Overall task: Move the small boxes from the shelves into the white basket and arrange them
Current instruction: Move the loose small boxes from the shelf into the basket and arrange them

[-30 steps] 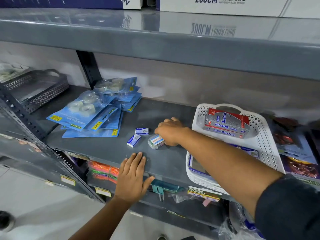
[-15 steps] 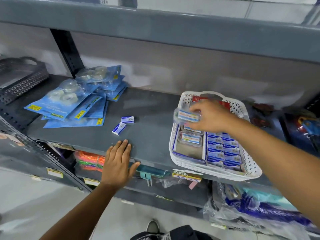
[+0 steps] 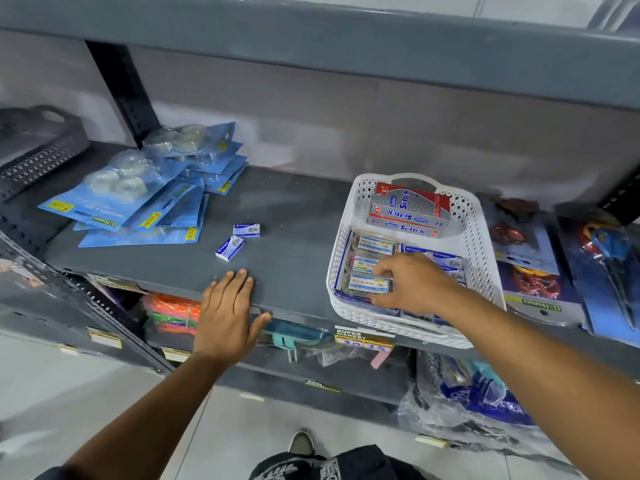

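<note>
Two small blue boxes [image 3: 238, 239] lie loose on the grey shelf [image 3: 294, 216], and three clear packs [image 3: 369, 265] sit stacked in a column in the white basket [image 3: 349, 216] beside blue ones. Your right hand [image 3: 412, 282] pinches the nearest clear pack [image 3: 365, 284] inside the basket. Your left hand [image 3: 227, 313] lies flat and released on the shelf edge, near the loose boxes
</note>
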`<state>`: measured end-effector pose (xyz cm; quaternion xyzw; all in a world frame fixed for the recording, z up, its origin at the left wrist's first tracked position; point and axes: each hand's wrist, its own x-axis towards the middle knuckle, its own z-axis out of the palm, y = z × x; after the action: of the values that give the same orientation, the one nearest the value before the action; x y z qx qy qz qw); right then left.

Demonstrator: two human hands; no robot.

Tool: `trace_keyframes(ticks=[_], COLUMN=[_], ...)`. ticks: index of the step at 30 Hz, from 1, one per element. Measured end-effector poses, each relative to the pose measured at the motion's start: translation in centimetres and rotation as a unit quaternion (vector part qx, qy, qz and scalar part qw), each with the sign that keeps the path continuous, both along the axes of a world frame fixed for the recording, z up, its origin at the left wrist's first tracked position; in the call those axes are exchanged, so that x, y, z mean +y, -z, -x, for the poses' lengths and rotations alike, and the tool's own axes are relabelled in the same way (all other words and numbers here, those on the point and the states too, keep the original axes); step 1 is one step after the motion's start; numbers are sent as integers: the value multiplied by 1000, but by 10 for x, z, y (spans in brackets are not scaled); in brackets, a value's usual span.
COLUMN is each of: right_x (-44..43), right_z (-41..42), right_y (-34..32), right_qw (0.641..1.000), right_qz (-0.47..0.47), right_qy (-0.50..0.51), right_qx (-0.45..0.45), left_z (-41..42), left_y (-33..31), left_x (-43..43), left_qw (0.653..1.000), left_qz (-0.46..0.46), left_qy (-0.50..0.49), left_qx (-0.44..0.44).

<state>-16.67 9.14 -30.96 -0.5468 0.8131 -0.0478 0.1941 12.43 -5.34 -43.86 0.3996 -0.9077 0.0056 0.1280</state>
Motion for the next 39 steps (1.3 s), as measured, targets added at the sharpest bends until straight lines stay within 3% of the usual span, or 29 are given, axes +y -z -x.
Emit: trace_keyframes(ticks=[15, 24, 39], right_x=[-9, -108, -227], right_z=[6, -23, -80], right_y=[-16, -52, 3], right_qw=[999, 988, 983], right_qz=[14, 100, 50], right_qy=[-33, -118, -171], right_qx=[-22, 15, 40], left_z=[0, 0, 2], left_y=[-2, 0, 5], left_x=[0, -2, -8], left_qw=[1000, 1000, 996], left_qz=[-15, 30, 88], left_qy=[-11, -4, 9], left_qx=[-14, 8, 20])
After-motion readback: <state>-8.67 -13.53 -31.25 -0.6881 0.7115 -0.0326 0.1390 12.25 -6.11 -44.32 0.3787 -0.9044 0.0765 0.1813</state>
